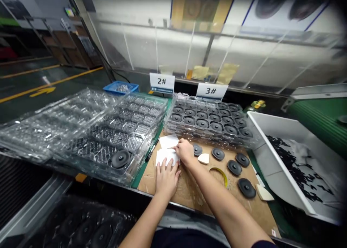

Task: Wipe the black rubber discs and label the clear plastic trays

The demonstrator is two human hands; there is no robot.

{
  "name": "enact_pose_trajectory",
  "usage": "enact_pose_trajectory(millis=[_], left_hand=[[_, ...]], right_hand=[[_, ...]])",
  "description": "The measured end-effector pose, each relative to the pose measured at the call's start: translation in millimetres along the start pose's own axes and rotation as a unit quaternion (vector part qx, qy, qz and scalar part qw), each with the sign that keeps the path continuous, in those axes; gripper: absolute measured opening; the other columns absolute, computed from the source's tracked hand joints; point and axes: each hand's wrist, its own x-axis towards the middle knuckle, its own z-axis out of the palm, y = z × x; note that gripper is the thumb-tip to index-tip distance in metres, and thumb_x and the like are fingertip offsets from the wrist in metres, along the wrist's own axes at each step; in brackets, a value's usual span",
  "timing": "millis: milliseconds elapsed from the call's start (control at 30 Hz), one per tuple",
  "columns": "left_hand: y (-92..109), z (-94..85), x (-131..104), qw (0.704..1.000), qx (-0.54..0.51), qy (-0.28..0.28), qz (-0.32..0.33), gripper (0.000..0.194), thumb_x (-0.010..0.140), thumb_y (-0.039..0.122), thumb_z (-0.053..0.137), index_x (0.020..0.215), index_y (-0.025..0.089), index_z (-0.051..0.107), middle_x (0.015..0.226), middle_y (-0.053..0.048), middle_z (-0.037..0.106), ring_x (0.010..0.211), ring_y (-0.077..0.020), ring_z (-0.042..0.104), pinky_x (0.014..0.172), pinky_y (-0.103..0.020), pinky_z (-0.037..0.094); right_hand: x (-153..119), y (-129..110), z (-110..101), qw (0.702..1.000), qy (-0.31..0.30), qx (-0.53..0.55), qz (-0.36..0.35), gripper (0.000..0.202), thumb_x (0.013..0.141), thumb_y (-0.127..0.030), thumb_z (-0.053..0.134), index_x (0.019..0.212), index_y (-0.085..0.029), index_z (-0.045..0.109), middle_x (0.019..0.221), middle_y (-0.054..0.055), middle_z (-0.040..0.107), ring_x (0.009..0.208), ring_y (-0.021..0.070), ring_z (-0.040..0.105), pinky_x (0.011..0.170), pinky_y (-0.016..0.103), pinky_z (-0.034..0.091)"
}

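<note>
My left hand (166, 179) lies flat with spread fingers on a white paper sheet (164, 155) on the cardboard mat. Just above it is another white paper piece (168, 141); whether the two are joined I cannot tell. My right hand (185, 151) is closed, its fingertips at the papers' right edge where they meet. What it pinches is hidden. Beside that hand are a black round part (197, 149) and a cream-coloured wedge (204, 158). More black parts (246, 188) and a yellow tape roll (221, 175) lie to the right.
Clear plastic trays (108, 132) cover the left side, one holding a black part (120, 158). A stacked tray of black parts (203, 114) stands behind the cardboard (195, 190). At right is a white bin (282, 172) with black scraps. A blue basket (108, 87) sits at the back left.
</note>
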Motion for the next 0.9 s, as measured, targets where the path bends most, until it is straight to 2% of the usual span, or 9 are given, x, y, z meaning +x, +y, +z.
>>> enact_pose_trajectory(millis=[133,200,267,333,467,567,667,800,900], left_hand=[[-1.4,2.2,-1.4,0.999,0.009,0.031,0.015,0.036,0.087,0.037,0.038,0.119,0.031,0.052,0.124,-0.003,0.055,0.119,-0.0291,0.040,0.099,-0.053,0.028],[-1.9,3.6,-1.9,0.999,0.008,0.042,0.018,0.036,0.086,0.037,0.039,0.119,0.031,0.052,0.124,-0.004,0.055,0.119,-0.0297,0.041,0.099,-0.054,0.027],[-2.0,5.1,-2.4,0.999,0.002,0.051,0.018,0.037,0.085,0.038,0.041,0.119,0.030,0.053,0.125,-0.005,0.055,0.119,-0.0303,0.041,0.099,-0.055,0.027],[-2.0,6.5,-3.0,0.998,-0.006,0.057,0.015,0.037,0.085,0.038,0.042,0.119,0.030,0.052,0.124,-0.005,0.055,0.119,-0.0303,0.041,0.099,-0.056,0.026],[-1.8,7.8,-4.2,0.998,-0.028,0.061,0.009,0.037,0.084,0.036,0.044,0.119,0.029,0.053,0.126,-0.006,0.053,0.120,-0.0291,0.040,0.100,-0.054,0.025],[-1.9,6.0,-5.1,0.998,-0.042,0.054,0.007,0.035,0.084,0.034,0.045,0.116,0.025,0.056,0.127,-0.006,0.052,0.122,-0.0282,0.038,0.102,-0.051,0.024],[-2.2,2.7,-5.4,0.998,-0.049,0.047,0.006,0.037,0.085,0.034,0.042,0.120,0.027,0.052,0.128,-0.006,0.052,0.122,-0.0274,0.037,0.102,-0.052,0.024],[-2.4,0.7,-4.6,0.998,-0.053,0.033,0.003,0.039,0.086,0.034,0.041,0.124,0.028,0.046,0.129,-0.005,0.050,0.123,-0.0270,0.036,0.102,-0.053,0.025],[-2.1,1.4,-3.7,0.998,-0.060,0.020,-0.004,0.037,0.086,0.033,0.041,0.120,0.024,0.052,0.131,-0.005,0.049,0.125,-0.0274,0.035,0.104,-0.051,0.024]], right_hand=[[18.9,-3.1,-52.2,0.995,0.091,0.029,-0.011,0.023,0.090,-0.028,0.044,0.107,-0.018,0.055,0.104,0.006,0.059,0.092,0.0165,0.057,0.079,0.036,0.047],[29.3,-4.8,-80.0,0.992,0.111,0.042,-0.050,0.022,0.090,-0.027,0.044,0.106,-0.018,0.057,0.106,0.006,0.059,0.095,0.0166,0.056,0.082,0.037,0.046],[29.6,-7.3,-93.2,0.989,0.109,0.049,-0.091,0.021,0.089,-0.028,0.046,0.103,-0.018,0.058,0.106,0.005,0.061,0.095,0.0160,0.057,0.084,0.037,0.045],[16.1,-9.6,-84.4,0.988,0.101,0.048,-0.111,0.022,0.089,-0.027,0.045,0.104,-0.017,0.059,0.106,0.006,0.062,0.096,0.0165,0.058,0.085,0.037,0.045],[-33.7,-5.4,-21.7,0.988,0.064,0.032,-0.136,0.034,0.088,-0.024,0.043,0.118,-0.014,0.053,0.124,0.012,0.053,0.115,0.0195,0.047,0.095,0.035,0.038],[-53.9,3.4,13.7,0.985,0.006,0.031,-0.167,0.037,0.087,-0.030,0.043,0.119,-0.015,0.054,0.124,0.011,0.054,0.117,0.0196,0.047,0.097,0.036,0.037],[-46.8,8.7,19.4,0.986,0.000,0.041,-0.162,0.039,0.091,-0.029,0.033,0.123,-0.015,0.050,0.124,0.011,0.054,0.118,0.0190,0.046,0.100,0.040,0.034],[-43.4,7.7,18.0,0.989,0.048,0.054,-0.127,0.049,0.091,-0.029,0.029,0.136,-0.009,0.028,0.137,0.016,0.037,0.129,0.0222,0.029,0.106,0.047,0.022],[-54.5,6.8,23.9,0.988,0.028,0.059,-0.138,0.048,0.088,-0.031,0.037,0.132,-0.012,0.037,0.129,0.013,0.048,0.123,0.0215,0.040,0.101,0.041,0.034]])
